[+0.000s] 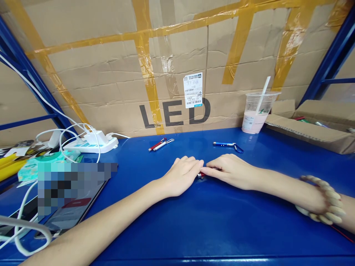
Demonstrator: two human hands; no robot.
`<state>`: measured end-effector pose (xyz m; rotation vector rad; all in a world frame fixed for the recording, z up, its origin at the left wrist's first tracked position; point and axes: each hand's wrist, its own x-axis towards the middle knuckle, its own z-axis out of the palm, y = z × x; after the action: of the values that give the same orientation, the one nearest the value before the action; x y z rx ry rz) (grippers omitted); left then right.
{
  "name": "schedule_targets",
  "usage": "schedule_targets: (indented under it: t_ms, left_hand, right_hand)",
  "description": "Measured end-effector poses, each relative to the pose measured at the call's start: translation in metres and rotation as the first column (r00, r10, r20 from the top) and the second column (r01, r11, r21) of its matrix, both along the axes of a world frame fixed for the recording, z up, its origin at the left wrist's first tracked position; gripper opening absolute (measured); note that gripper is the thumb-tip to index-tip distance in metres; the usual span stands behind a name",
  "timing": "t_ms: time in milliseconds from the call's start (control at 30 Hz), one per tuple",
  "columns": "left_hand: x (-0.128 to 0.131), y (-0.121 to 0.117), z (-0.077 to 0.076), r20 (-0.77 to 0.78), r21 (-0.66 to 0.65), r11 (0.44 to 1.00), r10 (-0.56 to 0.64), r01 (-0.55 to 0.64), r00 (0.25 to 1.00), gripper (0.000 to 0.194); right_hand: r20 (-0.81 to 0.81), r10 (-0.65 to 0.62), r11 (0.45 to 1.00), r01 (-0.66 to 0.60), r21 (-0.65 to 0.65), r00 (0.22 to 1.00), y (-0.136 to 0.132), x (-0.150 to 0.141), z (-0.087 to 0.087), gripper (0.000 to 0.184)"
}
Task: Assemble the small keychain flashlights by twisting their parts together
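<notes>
My left hand (181,175) and my right hand (234,171) meet low over the blue table. Between them shows a small red keychain penlight (201,174) with a silver end, mostly hidden by fingers. The right thumb and fingers pinch it, while the left fingers curl closed at its other side. Beyond the left hand, a red penlight (158,144) and a silver penlight (161,145) with a carabiner clip lie side by side. A blue penlight (223,144) with a blue clip rests behind the right hand.
A clear cup (253,118) of pink drink with a straw stands at the back right, beside an open cardboard box (313,133). On the left lie a phone (80,207), white cables and a power strip (91,146). A large carton (116,85) walls off the back.
</notes>
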<state>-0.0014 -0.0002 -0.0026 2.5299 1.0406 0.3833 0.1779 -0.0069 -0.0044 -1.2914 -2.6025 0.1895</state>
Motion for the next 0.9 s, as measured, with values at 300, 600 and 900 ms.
schedule_targets:
  t_ms: [300,600,900]
  left_hand:
    - [-0.0001,-0.0005,0.0006,-0.006,-0.012,1.000,-0.008,0.008,1.000,0.044]
    - [0.0001,-0.0016,0.0018,0.008,-0.030,1.000,-0.002,0.002,1.000,0.047]
    - [0.0013,-0.0011,0.0027,-0.024,0.002,1.000,-0.008,0.008,1.000,0.043]
  right_hand:
    - [0.034,0.033,0.999,-0.034,0.010,0.999,0.0000,0.0003,0.0005,0.056]
    - [0.026,0.041,0.999,-0.041,-0.009,0.999,-0.0006,0.0007,0.0034,0.055]
    - [0.045,0.046,0.999,-0.046,0.014,0.998,0.0012,0.0017,0.0021,0.056]
